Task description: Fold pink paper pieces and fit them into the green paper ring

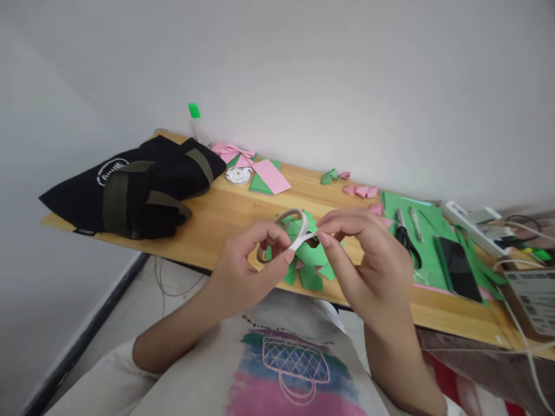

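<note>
A roll of white tape point(304, 222) is in my left hand point(255, 266), its ring pinched between thumb and fingers. With thumb and forefinger, my right hand point(368, 248) pinches the loose end of the tape, drawn a short way off the roll. Both hands are raised above the table's front edge. Beneath them lies a green folded-paper piece point(310, 276) with pointed leaf-like parts, a little pink and a dark spot near its middle. The hands and the roll hide part of it.
A black bag point(143, 190) lies on the wooden table point(208, 214) at left. Pink and green papers point(271, 176) and a round white container point(238, 175) sit at the back. At right are scissors point(405, 237), a phone point(459, 268), a power strip point(472, 228) and loose cables.
</note>
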### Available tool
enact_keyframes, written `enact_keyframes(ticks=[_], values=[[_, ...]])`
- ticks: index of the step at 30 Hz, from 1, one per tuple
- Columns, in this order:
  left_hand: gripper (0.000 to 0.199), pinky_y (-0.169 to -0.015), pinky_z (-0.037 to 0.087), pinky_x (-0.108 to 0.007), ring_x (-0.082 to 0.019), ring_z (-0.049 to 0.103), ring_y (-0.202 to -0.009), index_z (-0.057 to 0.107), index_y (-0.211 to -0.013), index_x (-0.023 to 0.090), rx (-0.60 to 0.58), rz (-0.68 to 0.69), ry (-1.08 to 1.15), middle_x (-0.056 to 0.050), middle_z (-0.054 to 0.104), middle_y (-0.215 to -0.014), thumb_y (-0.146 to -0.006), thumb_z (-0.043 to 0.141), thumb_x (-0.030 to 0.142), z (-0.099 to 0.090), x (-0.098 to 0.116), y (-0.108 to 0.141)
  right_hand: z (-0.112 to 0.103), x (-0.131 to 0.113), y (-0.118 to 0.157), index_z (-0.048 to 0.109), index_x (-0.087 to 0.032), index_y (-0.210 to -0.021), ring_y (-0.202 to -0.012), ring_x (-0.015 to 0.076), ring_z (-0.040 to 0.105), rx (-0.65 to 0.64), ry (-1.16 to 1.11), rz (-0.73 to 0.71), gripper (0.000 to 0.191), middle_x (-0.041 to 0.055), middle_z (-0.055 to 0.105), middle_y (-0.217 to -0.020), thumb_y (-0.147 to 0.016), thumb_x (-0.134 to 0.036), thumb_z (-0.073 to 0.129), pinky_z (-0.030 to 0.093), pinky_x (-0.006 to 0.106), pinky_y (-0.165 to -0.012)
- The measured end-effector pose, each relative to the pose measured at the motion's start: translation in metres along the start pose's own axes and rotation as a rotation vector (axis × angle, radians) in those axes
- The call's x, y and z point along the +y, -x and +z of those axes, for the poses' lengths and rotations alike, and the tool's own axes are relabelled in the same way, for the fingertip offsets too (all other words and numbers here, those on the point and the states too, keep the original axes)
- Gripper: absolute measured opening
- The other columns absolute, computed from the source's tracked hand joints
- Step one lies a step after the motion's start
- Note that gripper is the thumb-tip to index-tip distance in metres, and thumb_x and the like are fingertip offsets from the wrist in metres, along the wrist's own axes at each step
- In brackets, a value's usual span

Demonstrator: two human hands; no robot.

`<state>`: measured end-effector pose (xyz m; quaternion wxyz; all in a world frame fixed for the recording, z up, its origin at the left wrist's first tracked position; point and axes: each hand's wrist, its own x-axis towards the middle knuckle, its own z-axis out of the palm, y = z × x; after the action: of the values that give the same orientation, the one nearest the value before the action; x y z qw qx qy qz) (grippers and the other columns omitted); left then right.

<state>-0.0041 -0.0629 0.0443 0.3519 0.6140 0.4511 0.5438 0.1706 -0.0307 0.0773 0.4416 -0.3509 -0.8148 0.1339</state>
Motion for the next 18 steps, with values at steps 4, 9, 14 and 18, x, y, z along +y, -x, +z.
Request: enact_keyframes(ticks=[4, 9, 14, 18], values=[[0.013, -0.047, 0.045, -0.023, -0.009, 0.057, -0.047, 0.048, -0.078, 0.02, -0.158, -0.29, 0.451, 0.003, 0.067, -0.065, -0.078, 0.062, 0.021, 0.004, 0.002, -0.002, 0.004, 0.001, 0.005, 0.062, -0.022, -0.098, -0.088, 0.0152, 0.066, -0.01, -0.198, 0.123, 0.014, 0.0016, 0.069, -0.093, -0.088, -0.013, 0.061, 0.055, 0.031, -0.077], [0.015, -0.047, 0.042, -0.022, -0.011, 0.057, -0.048, 0.052, -0.075, 0.02, -0.164, -0.37, 0.565, 0.003, 0.066, -0.055, -0.071, 0.066, 0.022, 0.003, 0.005, -0.006, 0.004, 0.002, 0.01, 0.048, -0.027, -0.133, -0.089, 0.0184, 0.068, -0.043, -0.334, 0.192, 0.051, 0.0053, 0.068, -0.108, -0.086, -0.015, 0.063, 0.06, 0.037, -0.077], [0.019, -0.038, 0.033, -0.022, -0.009, 0.045, -0.034, 0.063, -0.082, 0.02, -0.208, -0.434, 0.452, 0.005, 0.056, -0.041, -0.084, 0.058, 0.038, 0.005, 0.007, -0.006, 0.001, 0.004, 0.011, 0.051, -0.028, -0.134, -0.088, 0.0185, 0.068, -0.081, -0.318, 0.18, 0.05, 0.0049, 0.066, -0.106, -0.087, -0.014, 0.06, 0.061, 0.039, -0.079], [0.021, -0.036, 0.032, -0.022, -0.008, 0.041, -0.032, 0.065, -0.083, 0.022, -0.156, -0.364, 0.311, 0.008, 0.05, -0.038, -0.09, 0.052, 0.037, 0.008, 0.008, -0.004, -0.003, 0.005, 0.008, 0.06, -0.028, -0.127, -0.089, 0.0179, 0.063, -0.125, -0.218, 0.13, 0.043, 0.0055, 0.061, -0.105, -0.086, -0.014, 0.061, 0.059, 0.037, -0.076]])
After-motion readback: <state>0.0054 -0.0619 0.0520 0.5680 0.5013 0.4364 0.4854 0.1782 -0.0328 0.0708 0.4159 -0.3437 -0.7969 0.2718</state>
